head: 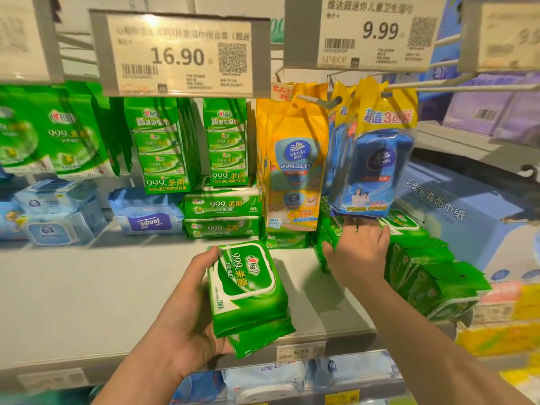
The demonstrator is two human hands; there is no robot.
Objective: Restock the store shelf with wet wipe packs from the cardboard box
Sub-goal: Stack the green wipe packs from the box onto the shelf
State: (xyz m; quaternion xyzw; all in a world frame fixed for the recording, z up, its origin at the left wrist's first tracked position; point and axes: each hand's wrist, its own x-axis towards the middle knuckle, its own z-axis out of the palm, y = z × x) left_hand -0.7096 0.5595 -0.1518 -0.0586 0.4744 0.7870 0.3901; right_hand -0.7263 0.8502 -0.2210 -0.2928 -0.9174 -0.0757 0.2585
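Observation:
My left hand (187, 311) grips two stacked green wet wipe packs (248, 287) with white lids, held above the front of the grey shelf (87, 287). My right hand (358, 252) reaches deeper over the shelf, fingers spread and pressed against a green pack (328, 247) that is mostly hidden behind the hand. A row of the same green packs (432, 282) lies on the shelf's right side. The cardboard box is not in view.
Hanging yellow packs (292, 159) and blue Vinda packs (377, 165) dangle just above my right hand. Flat green 80-count packs (222, 214) and a blue Tempo pack (146, 214) sit at the shelf's back. Price tags (181, 54) hang overhead.

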